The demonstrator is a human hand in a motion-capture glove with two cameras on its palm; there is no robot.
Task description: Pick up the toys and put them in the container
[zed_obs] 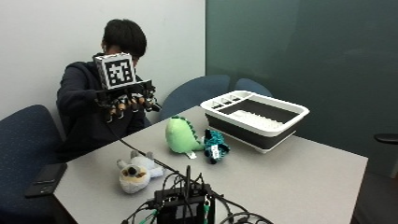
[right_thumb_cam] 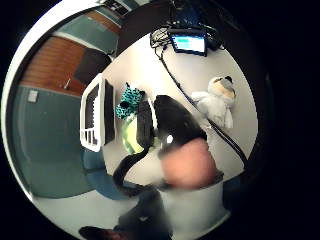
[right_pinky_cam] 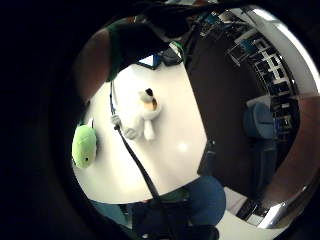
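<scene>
Three soft toys lie on the worktop [zed_obs: 298,177], none yet in the container [zed_obs: 257,117], a white-rimmed, dark-walled tub with a ribbed floor. Your gloved right hand [zed_obs: 127,102] hangs raised above the worktop's near edge by your chest, fingers loosely spread and holding nothing. Take the green plush dinosaur [zed_obs: 181,136] as the landmark: it stands upright, rounded and fuzzy, between your hand and the container, so you reach forward and down to it. Touching it on the container side lies the smaller teal patterned toy [zed_obs: 215,145]. The white plush animal [zed_obs: 137,171], lying flat, is well apart from the dinosaur, toward the black device [zed_obs: 183,205] with its cables.
</scene>
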